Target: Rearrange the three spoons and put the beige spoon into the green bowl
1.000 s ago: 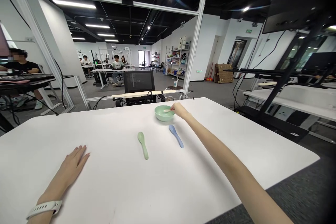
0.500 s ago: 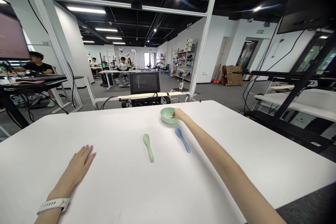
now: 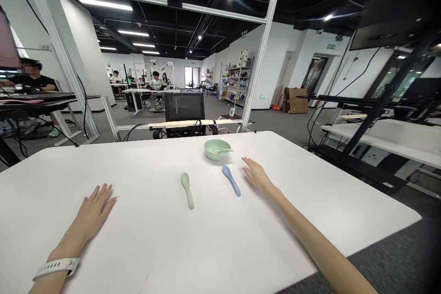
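"What do we see?"
"We see a black chair (image 3: 185, 106) behind a metal frame (image 3: 258, 64)."
"We see shelves (image 3: 236, 80) full of stuff, too!"
"And a brown box (image 3: 298, 100), and long bright lights (image 3: 105, 3) up high."

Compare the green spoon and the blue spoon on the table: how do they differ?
Colour: the green spoon is pale green; the blue spoon is light blue.
Place: the blue spoon lies nearer the bowl and the right hand than the green spoon.
Angle: the blue spoon slants more across the view than the green spoon.
Shared: both lie on the table, handles toward the person.
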### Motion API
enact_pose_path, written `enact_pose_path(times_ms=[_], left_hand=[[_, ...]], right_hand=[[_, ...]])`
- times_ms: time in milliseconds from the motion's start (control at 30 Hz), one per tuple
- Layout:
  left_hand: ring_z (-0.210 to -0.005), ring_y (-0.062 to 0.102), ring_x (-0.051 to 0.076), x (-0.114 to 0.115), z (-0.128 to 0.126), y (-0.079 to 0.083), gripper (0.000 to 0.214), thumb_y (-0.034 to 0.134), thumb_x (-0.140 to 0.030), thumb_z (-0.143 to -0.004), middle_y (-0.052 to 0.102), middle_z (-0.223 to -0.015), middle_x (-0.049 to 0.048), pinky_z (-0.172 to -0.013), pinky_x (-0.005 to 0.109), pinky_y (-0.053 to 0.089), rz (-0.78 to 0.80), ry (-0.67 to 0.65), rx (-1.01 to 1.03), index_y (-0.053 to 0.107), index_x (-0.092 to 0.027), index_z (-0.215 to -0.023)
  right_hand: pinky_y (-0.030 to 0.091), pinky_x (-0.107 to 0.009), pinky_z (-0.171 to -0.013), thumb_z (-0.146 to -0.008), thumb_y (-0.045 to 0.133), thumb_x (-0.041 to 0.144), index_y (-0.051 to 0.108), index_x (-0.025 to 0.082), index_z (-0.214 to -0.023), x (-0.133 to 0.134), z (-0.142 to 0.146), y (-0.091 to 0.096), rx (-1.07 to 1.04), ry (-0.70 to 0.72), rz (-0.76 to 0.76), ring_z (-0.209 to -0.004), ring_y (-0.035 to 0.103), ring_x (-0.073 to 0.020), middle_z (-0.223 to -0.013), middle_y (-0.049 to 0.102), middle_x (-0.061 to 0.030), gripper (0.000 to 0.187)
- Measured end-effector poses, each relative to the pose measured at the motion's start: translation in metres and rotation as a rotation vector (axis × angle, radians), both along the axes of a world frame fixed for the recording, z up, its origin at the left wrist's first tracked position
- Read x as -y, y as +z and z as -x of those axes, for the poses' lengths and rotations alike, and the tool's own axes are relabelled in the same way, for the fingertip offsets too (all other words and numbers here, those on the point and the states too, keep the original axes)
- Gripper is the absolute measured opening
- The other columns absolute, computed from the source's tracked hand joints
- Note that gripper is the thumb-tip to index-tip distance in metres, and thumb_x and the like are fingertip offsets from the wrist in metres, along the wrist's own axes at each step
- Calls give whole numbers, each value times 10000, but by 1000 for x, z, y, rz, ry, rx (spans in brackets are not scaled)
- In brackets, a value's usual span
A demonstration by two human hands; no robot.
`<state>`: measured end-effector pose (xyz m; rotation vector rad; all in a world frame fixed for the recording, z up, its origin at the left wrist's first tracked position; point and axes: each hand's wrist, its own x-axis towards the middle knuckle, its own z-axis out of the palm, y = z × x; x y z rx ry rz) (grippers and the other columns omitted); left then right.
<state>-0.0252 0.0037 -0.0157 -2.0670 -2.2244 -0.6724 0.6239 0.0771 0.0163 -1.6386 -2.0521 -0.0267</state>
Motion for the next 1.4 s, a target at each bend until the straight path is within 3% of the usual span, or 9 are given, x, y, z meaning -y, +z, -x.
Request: enact_pose_path(times_ms=[200, 533, 1067, 1200, 1400], left_hand=[[-1600, 272, 374, 3, -5, 6, 823, 269, -598, -928, 430, -1663, 209, -1269, 636, 276, 17, 8, 10, 467, -99, -1552], [-1614, 220, 367, 4, -7, 11, 891, 236, -613, -915, 373, -1689, 204, -1294, 621, 235, 80, 16, 5, 426, -35, -1567], [-1605, 255, 373, 2, -2, 6, 863, 260, -617, -932, 389, -1682, 202, -1285, 639, 247, 68, 6, 6, 452, -59, -1561], [-1596, 298, 335, 4, -4, 7, 825, 254, -602, -944, 417, -1675, 174, -1292, 581, 266, 99, 25, 14, 476, -90, -1552], [-1565, 370, 327, 7, -6, 6, 770, 282, -574, -955, 485, -1629, 174, -1279, 562, 301, 86, 22, 7, 550, -98, -1497]], right_hand=[[236, -506, -1296, -1064, 350, 448, 420, 138, -1618, 15, 1, -14, 84, -73, 175, -1592, 287, -305, -1688, 365, -154, 639], [277, -469, -1281, -1076, 337, 462, 502, 121, -1568, 13, 0, -20, 80, -45, 216, -1587, 305, -287, -1670, 397, -166, 621], [295, -455, -1273, -1066, 384, 445, 558, 153, -1525, 13, -1, -21, 49, -42, 201, -1571, 343, -284, -1650, 443, -155, 572], [338, -453, -1240, -1040, 435, 355, 608, 173, -1471, 4, 3, -2, 14, -53, 114, -1501, 456, -293, -1599, 519, -149, 498], [434, -373, -1113, -1041, 435, 240, 705, 172, -1326, -39, 47, 73, 56, -27, -33, -1281, 611, -259, -1380, 690, -131, 399]])
